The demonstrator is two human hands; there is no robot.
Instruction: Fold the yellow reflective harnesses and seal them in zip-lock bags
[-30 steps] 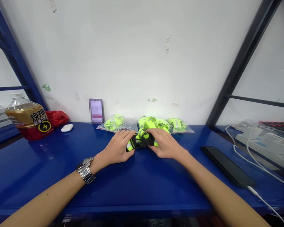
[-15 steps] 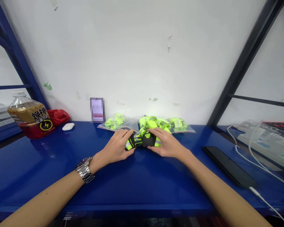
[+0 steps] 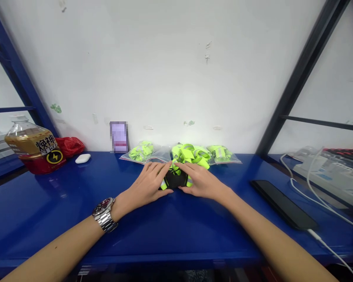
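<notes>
The left hand, with a steel watch on its wrist, and the right hand rested on the blue table, midway along it and back from the front edge. Both were half-curled, cupping a bundle of black and neon-yellow reflective strapping between them – the fingertips of each hand pressed on top and nearly met.

A black phone lay near the right end of the table, its white cable running off past the front edge. Just behind the bundle, along the back edge, sat a looser heap of neon straps, touching clear bags of folded neon strapping on either side.

Toward the back left corner stood a plastic bottle of amber liquid, beside a red bag and a small white case. A pixelated card stood against the white wall.
</notes>
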